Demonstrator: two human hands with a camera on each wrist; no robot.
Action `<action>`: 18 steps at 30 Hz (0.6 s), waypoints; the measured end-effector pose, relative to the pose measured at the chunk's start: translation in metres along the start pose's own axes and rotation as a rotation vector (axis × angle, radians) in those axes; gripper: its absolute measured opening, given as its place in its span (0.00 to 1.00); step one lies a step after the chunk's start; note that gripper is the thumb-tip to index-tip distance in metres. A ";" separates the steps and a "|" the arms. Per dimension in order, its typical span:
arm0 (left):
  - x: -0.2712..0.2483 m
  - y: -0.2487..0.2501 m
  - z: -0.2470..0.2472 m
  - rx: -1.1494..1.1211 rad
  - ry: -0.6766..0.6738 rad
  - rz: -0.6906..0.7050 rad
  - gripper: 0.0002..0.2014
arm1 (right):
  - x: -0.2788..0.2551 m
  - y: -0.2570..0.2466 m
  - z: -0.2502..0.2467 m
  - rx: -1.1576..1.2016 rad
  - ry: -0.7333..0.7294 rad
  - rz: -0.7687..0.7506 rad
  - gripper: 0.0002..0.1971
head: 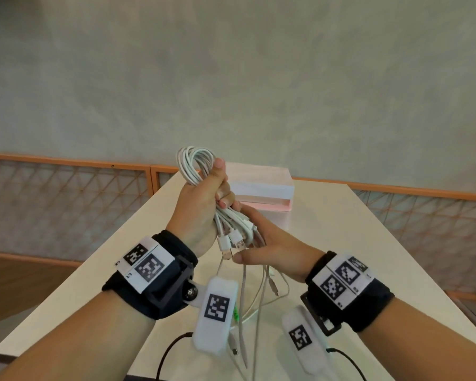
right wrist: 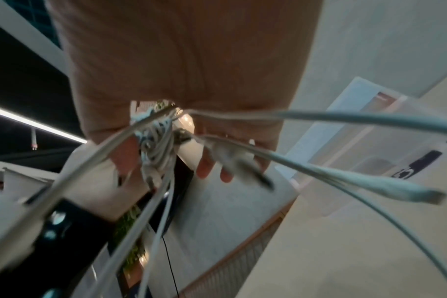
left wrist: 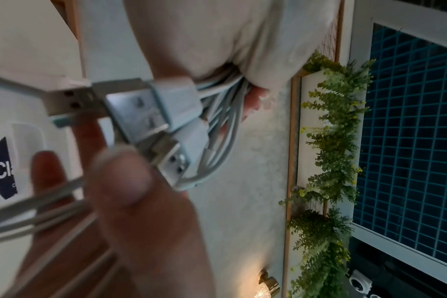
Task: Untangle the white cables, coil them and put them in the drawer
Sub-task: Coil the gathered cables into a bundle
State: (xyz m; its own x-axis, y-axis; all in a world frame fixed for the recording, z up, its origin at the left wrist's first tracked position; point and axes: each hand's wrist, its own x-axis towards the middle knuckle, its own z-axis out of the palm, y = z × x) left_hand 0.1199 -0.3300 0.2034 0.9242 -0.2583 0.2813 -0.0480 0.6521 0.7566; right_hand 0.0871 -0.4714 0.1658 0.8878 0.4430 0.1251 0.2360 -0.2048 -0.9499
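Note:
My left hand is raised above the table and grips a coiled bunch of white cables, whose loops stick up over the fist. Several USB plugs hang out below it and show close up in the left wrist view as USB plugs. Just under them, my right hand pinches loose strands between its thumb and fingers. These loose strands trail down to the tabletop. Behind the hands stands the pink-and-white drawer unit with its drawer pulled open.
The pale table is long and narrow, with edges close on both sides. An orange-framed mesh railing runs behind it. Black wires from the wrist cameras hang near the table's front edge.

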 end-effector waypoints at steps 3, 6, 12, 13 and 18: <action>-0.003 0.000 0.002 0.033 -0.044 -0.011 0.17 | 0.002 -0.007 0.002 0.013 -0.159 0.005 0.29; -0.003 0.004 0.001 0.086 -0.066 -0.001 0.17 | 0.000 -0.007 0.004 -0.055 -0.150 0.015 0.16; -0.001 0.010 -0.009 0.083 -0.019 0.026 0.16 | -0.011 0.011 -0.008 -0.195 0.044 0.043 0.11; -0.001 0.010 -0.010 0.079 -0.020 0.022 0.16 | -0.013 0.013 -0.010 -0.196 0.065 0.059 0.08; -0.001 0.003 -0.007 0.025 0.050 0.002 0.17 | -0.020 0.019 -0.012 -0.479 0.140 0.082 0.09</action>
State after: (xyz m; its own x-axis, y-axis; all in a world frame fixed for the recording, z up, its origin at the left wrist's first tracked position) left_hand 0.1217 -0.3226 0.2012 0.9417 -0.2206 0.2539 -0.0592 0.6343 0.7708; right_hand 0.0786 -0.4943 0.1482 0.9478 0.2941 0.1237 0.2888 -0.6261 -0.7243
